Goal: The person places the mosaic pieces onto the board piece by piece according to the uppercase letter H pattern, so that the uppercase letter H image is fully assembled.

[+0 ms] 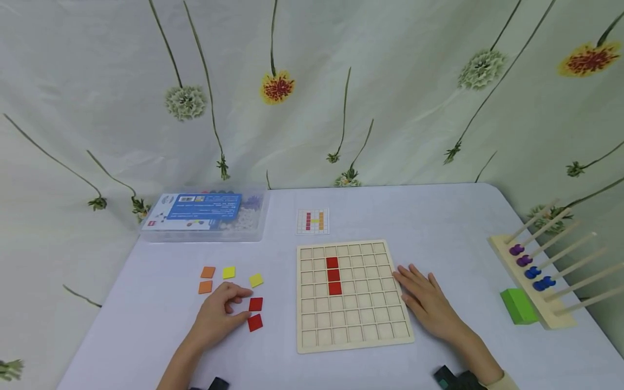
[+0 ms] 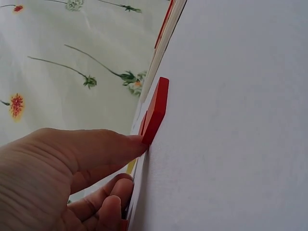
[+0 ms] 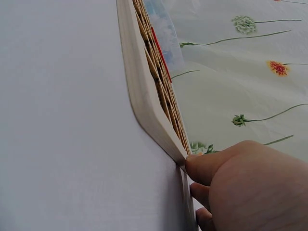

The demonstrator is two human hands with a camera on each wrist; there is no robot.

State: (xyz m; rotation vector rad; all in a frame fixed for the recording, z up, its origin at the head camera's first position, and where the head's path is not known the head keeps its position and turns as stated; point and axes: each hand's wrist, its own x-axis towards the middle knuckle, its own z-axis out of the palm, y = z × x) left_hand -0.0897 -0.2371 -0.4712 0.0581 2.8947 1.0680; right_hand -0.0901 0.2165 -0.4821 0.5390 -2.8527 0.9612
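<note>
My left hand (image 1: pixel 218 313) rests on the table with thumb and fingers apart. Its thumb tip touches the lower loose red square tile (image 1: pixel 255 323), seen edge-on as a red tile (image 2: pixel 158 108) in the left wrist view. The index fingertip lies close beside the upper loose red tile (image 1: pixel 255 304). To the right is a wooden grid board (image 1: pixel 353 317) with three red tiles (image 1: pixel 333 275) in one column. My right hand (image 1: pixel 428 303) lies flat with fingers spread at the board's right edge. In the right wrist view, the thumb touches the board's side (image 3: pixel 159 130).
Orange tiles (image 1: pixel 206 287) and yellow tiles (image 1: pixel 229 272) lie left of the board. Behind it is a pattern card (image 1: pixel 302 230). A clear plastic box (image 1: pixel 205 216) stands at back left. At right, a wooden peg rack (image 1: pixel 556 314) with beads leans on a green block (image 1: pixel 519 306).
</note>
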